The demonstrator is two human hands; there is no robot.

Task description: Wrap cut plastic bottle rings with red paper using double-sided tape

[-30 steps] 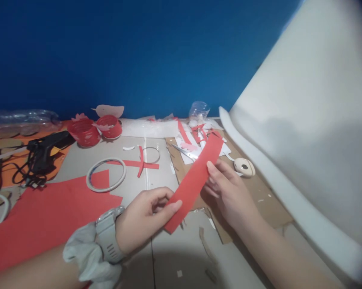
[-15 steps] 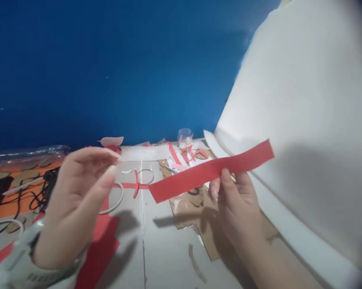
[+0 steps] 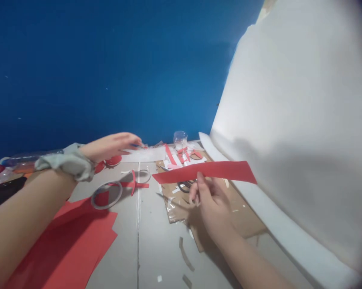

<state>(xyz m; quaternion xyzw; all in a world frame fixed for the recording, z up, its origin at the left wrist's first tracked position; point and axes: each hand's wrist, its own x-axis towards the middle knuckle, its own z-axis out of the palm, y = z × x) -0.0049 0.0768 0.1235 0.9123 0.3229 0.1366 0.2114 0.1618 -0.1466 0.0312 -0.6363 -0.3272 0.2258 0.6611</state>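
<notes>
The right hand (image 3: 212,202) pinched the red paper strip (image 3: 205,171) level above the cardboard (image 3: 243,216), grip closed on it. The left hand (image 3: 111,145) reached out toward the wall, fingers loosely spread, holding nothing visible.

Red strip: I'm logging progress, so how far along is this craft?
Done: two red rings stand by the wall. In hand: the right hand pinches a cut red strip; the left hand reaches toward the wall. Left: red sheets lie uncut.
</notes>
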